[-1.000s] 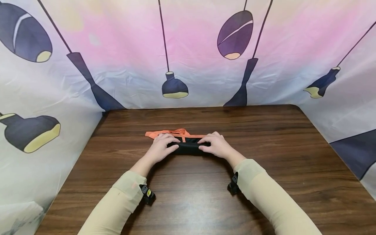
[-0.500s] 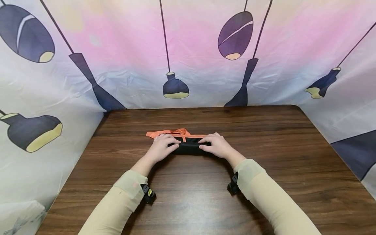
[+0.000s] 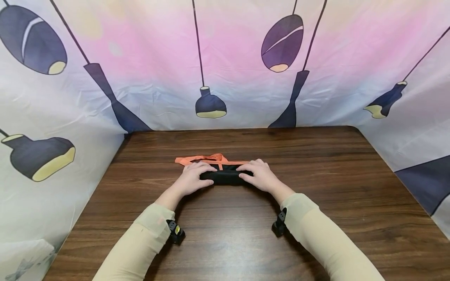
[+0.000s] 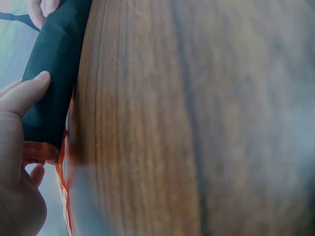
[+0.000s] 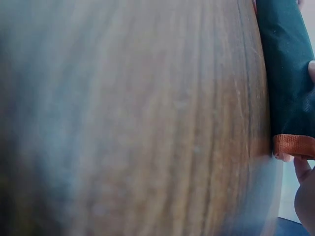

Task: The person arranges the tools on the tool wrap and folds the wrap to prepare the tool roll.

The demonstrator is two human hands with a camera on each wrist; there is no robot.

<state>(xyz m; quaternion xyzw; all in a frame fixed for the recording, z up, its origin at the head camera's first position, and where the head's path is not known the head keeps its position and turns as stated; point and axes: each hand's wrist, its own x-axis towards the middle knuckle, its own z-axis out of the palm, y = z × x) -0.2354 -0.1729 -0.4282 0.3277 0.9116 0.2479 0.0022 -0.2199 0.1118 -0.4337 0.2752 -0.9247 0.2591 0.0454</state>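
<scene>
A black fabric roll with orange edging lies across the table in front of me. Its far part is flat, with an orange strap looped beyond it to the left. My left hand grips the roll's left end, thumb on the near side and fingers over the top. At the other end my right hand holds it in the same way. The left wrist view shows the left thumb pressed on the dark cloth, just above an orange-bound end. A similar orange binding shows beside the right hand.
The brown wood-grain table extends around the cloth on all sides. Behind it and at both sides hangs a pastel curtain printed with dark lamps. Small black cameras are strapped at both cuffs.
My left thumb has slid slightly down the near side of the roll, farther from the fingers. The right hand and the roll look almost the same.
</scene>
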